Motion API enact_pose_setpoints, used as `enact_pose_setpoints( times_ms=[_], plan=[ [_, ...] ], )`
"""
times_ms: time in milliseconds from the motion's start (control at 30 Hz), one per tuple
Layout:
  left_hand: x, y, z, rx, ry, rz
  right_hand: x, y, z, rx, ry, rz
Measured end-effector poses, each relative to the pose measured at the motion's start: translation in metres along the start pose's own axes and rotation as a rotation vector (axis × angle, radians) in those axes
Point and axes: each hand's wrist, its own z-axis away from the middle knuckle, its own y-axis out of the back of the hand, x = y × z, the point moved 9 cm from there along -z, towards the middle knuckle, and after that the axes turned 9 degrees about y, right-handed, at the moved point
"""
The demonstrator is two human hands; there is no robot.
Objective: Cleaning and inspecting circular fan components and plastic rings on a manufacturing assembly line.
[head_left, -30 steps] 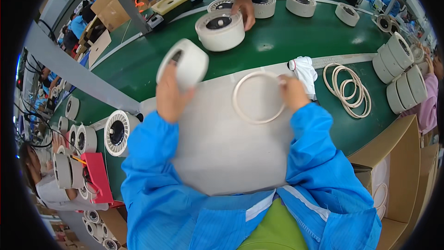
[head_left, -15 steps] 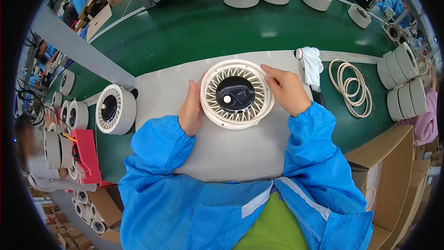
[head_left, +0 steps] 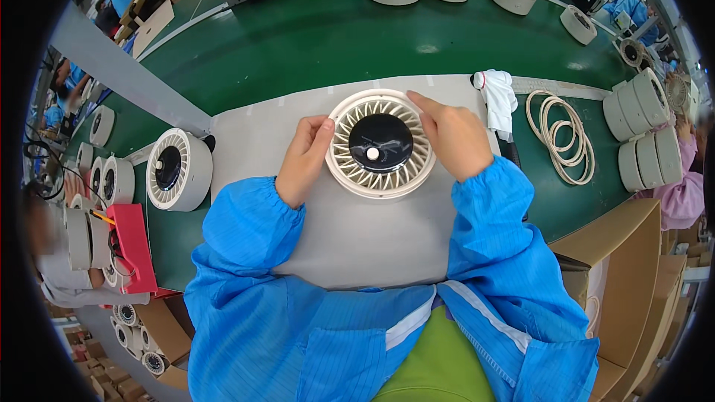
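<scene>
The round finned fan unit (head_left: pixel 380 144) lies flat on the grey mat (head_left: pixel 357 231), face up, so you can work its rim from above. Your left hand (head_left: pixel 304 158) braces its left edge with fingers curled; your right hand (head_left: pixel 452 134) presses flat-fingered on its upper right rim. Neither hand grips it. Right of the unit lie a white cloth (head_left: pixel 497 97) and loose rings (head_left: pixel 562 138). Its underside is hidden.

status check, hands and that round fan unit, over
Left hand and right hand both on round fan unit's rim. Unit flat on grey mat. Nothing in the way.
</scene>
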Motion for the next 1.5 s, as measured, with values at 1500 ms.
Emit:
enact_pose_setpoints(
  times_ms=[1500],
  plan=[
    [0.046,-0.074,0.081,0.156,-1.000,-1.002,0.133,0.075,0.016,0.531,-0.104,-0.204]
  ],
)
